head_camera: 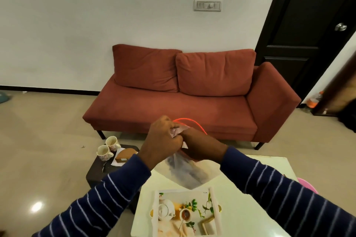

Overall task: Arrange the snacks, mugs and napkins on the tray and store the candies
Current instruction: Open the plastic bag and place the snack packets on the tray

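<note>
a: hands first. pose and grip?

b: both hands raised above the far edge of the pale square table (240, 204), forearms in navy sleeves with thin white stripes converging from the lower corners. left hand (163, 140) is fisted, knuckles up, fingers pinched on the crumpled top of a clear plastic zip bag with a red seal strip (185, 169). right hand (202, 146) sits just beside it, touching, fingers curled under onto the same bag mouth. both closed on the bag.

a: orientation of the bag?

b: long axis near vertical, leaning slightly to the right as it descends. mouth up at the hands, closed bottom corner pointing down toward the tray. the red strip arcs loose above and right of the right hand. contents show only as a dark blur through the film; cannot tell what they are.

a: below the bag?

b: a white rectangular tray with a printed teapot-and-cup picture (156, 215), flat on the table, just under the bag's lower tip, apart from it.

a: further out?

b: left of the table, a low dark stool (96, 173) carrying two white floral mugs (108, 147) side by side, upright, handles to the right. just beside them a brown wedge-shaped holder on white napkins (123, 157). behind everything, a rust-red two-seat sofa (183, 92) against the white wall, a dark door (308, 25) at right.
</note>
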A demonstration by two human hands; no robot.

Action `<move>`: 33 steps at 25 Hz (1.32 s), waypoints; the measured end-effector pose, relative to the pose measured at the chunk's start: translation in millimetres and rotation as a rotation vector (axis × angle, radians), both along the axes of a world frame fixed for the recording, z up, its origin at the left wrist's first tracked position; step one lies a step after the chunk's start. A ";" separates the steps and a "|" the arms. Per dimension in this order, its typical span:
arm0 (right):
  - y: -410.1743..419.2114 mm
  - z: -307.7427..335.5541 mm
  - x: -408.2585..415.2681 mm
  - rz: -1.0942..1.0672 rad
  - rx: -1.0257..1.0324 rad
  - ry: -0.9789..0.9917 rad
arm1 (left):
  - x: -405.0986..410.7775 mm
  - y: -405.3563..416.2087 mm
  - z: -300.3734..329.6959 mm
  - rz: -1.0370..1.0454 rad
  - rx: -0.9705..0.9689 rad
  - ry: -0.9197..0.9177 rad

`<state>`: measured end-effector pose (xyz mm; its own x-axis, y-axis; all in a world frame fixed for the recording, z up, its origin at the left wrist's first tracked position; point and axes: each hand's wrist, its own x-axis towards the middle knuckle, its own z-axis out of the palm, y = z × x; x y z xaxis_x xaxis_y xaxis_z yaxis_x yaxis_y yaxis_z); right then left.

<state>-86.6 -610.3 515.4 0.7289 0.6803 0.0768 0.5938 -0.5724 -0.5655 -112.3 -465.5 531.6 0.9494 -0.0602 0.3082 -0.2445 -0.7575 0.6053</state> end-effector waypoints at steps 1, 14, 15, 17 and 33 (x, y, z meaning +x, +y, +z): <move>-6.7 2.6 3.0 0.009 -0.054 -0.072 | 2.6 4.3 -7.7 0.012 0.031 0.031; -2.5 -0.5 -36.0 -0.541 0.542 -0.152 | -12.4 -11.0 -56.8 -0.070 -0.262 0.203; 2.1 -3.4 -37.6 -0.503 0.531 -0.090 | -14.1 -10.6 -56.7 -0.086 -0.362 0.272; 2.1 -2.5 -36.3 -0.404 0.496 0.060 | -16.7 -5.6 -55.9 -0.123 -0.495 0.396; -46.6 -0.8 4.4 -0.212 0.272 0.483 | -13.8 -10.1 -61.1 -0.214 -0.191 0.242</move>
